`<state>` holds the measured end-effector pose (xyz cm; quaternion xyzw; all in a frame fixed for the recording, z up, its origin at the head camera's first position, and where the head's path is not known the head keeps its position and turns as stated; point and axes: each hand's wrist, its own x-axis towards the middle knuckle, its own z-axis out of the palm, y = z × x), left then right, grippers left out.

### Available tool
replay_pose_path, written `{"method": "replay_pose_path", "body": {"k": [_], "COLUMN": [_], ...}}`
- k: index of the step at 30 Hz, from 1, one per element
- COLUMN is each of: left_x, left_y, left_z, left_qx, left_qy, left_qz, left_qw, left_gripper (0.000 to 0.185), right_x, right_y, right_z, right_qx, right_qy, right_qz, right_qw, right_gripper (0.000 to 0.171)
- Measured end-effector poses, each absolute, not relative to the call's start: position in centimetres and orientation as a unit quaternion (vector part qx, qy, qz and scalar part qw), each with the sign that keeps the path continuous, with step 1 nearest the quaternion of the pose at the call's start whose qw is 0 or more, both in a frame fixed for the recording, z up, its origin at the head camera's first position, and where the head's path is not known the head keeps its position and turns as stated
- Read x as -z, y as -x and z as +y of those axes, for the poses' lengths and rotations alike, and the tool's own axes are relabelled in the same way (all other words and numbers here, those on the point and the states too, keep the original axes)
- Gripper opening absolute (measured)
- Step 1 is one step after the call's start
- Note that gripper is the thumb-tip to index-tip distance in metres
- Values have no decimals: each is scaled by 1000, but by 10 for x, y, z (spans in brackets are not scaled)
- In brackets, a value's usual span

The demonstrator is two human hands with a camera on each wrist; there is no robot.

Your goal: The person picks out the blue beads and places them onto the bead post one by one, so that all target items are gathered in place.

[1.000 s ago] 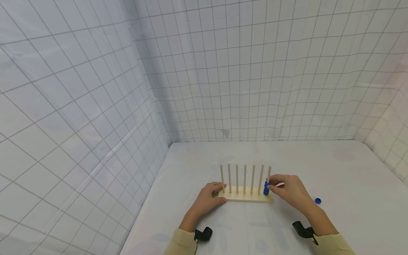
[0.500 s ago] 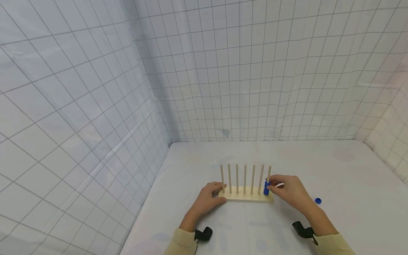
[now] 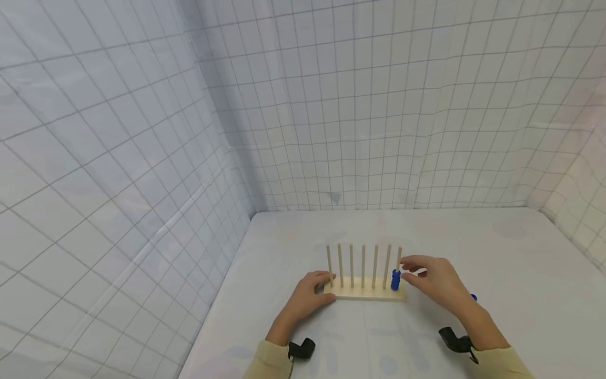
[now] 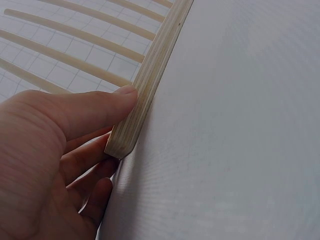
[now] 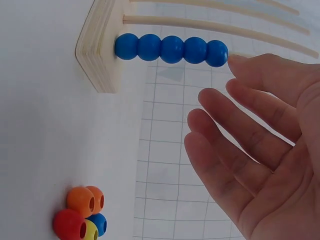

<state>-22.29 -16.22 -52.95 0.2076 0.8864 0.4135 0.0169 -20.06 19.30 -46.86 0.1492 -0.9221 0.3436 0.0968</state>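
A pale wooden peg rack [image 3: 364, 296] stands on the table, with a row of upright pegs along its base. My left hand [image 3: 309, 295] grips the base's left end, the thumb on the front edge [image 4: 145, 80] and the fingers behind. Several blue beads [image 5: 172, 49] are stacked on the rightmost peg, down to the base. Beside that stack is my right hand [image 3: 439, 280], fingers loosely spread and holding nothing. Its thumb tip is close to the top bead in the right wrist view; whether they touch, I cannot tell.
Loose beads lie on the table right of the rack: a red bead [image 5: 69, 224], orange beads [image 5: 81, 201], a yellow bead [image 5: 91, 231] and a blue bead [image 5: 100, 224]. Grid-patterned white sheets [image 3: 360, 131] hang behind and at the sides.
My right hand has let go of the blue bead stack and drawn slightly up and to the right. The left hand keeps its place on the rack.
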Motion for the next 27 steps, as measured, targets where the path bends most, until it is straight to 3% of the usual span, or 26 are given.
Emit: {"method": "replay_pose_path", "body": {"k": [10, 27], "left_x": [530, 533], "left_y": [223, 225], "left_z": [-163, -162], "left_qx": [-419, -414], "left_qy": [-201, -205], "left_qz": [885, 886], "left_qw": [21, 21], "left_gripper": [50, 50], "right_x": [460, 476], "right_y": [203, 208], "right_z": [217, 256], "right_qx": [-330, -319], "right_qy": [-142, -89], "right_qz": [-927, -937], "right_qw": [106, 116], "right_gripper": [34, 36]}}
